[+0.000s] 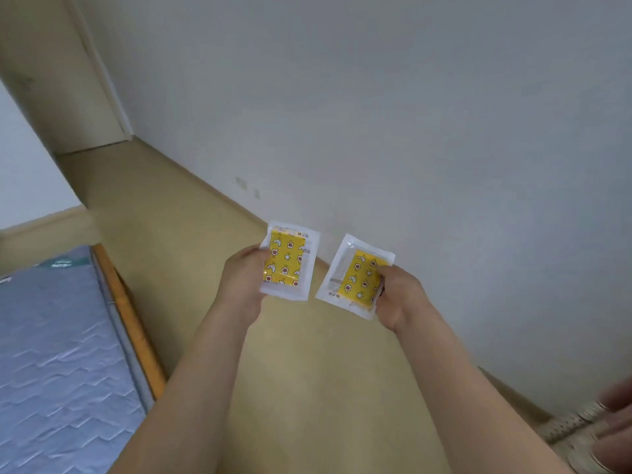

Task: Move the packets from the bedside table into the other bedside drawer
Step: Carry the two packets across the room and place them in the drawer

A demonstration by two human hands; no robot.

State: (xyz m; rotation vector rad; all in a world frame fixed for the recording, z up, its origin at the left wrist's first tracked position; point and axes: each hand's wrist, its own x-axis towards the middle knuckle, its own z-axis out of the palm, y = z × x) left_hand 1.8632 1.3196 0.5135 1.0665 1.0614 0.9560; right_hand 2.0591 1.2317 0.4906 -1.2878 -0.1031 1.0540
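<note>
From my head camera, my left hand [241, 282] pinches one clear packet [289, 261] of yellow patterned stickers by its left edge; my right hand [398, 297] pinches a second packet [354, 277] just beside it, above tan floor [191, 268], mattress [58, 354] at left.

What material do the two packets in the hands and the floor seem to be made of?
Left packet and right packet: probably thin clear plastic film, since the wrapper edges look translucent white and slightly glossy; the yellow printed insert could be paper or fabric, I cannot tell. Floor: smooth, matte, beige, perhaps vinyl or laminate; no grain or seams show clearly enough to decide.
</note>
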